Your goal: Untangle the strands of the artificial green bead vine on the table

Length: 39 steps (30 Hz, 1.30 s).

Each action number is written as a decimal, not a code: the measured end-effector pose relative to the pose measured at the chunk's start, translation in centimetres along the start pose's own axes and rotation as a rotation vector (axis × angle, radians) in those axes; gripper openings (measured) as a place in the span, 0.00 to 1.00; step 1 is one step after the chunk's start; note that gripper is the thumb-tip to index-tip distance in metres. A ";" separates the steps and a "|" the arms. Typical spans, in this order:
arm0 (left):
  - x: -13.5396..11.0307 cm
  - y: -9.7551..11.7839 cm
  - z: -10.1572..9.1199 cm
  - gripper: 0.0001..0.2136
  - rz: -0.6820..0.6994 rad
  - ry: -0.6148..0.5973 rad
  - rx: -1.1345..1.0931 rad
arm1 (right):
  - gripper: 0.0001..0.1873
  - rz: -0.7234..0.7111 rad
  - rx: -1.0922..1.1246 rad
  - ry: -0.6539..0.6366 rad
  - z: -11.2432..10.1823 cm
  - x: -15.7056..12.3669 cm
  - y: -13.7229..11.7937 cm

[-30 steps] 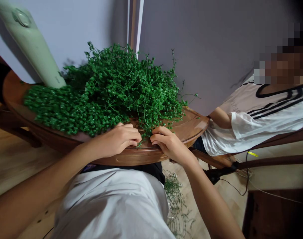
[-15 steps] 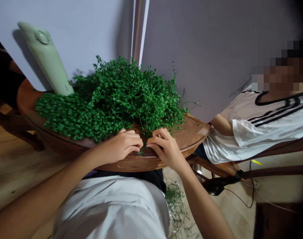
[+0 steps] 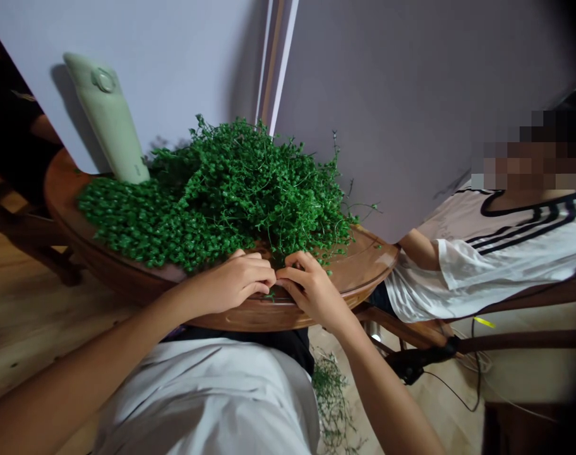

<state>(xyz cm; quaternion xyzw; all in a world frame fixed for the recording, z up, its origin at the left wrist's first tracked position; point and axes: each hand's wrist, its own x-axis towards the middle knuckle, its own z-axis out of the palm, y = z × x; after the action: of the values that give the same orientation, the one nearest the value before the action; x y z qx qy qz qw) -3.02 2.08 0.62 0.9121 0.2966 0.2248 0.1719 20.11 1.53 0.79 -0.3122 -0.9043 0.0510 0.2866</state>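
Left hand (image 3: pixel 243 282) and right hand (image 3: pixel 311 289) curling fingers inward at table (image 3: pixel 364 262) edge, tips nearly meeting; can't tell if closed or gripping anything. Green sprigs (image 3: pixel 259 189) sprawling just beyond, long axis running left-right, loose ends poking right. Brown wood kinda shining, edge curving. Pale panels (image 3: pixel 184 57) standing behind; white-shirted person (image 3: pixel 501 259) sitting at right.

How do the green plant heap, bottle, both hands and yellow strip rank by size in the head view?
Largest to smallest:
plant heap
bottle
left hand and right hand, too alike to rank
yellow strip
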 end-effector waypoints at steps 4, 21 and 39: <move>0.0 0.0 0.1 0.08 -0.004 0.002 0.001 | 0.12 -0.024 -0.074 -0.026 -0.2 0.2 -0.5; -0.7 -0.5 0.0 0.07 0.111 0.058 0.074 | 0.10 -0.059 -0.146 -0.006 1.0 -0.3 0.1; -2.4 -1.6 -1.3 0.13 0.272 0.072 0.012 | 0.13 -0.126 -0.107 -0.011 0.9 0.0 0.2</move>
<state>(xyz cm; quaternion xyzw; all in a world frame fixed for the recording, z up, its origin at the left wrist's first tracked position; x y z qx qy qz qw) -6.10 2.04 0.29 0.9363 0.1774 0.2768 0.1233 19.71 1.74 0.05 -0.2691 -0.9253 -0.0137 0.2670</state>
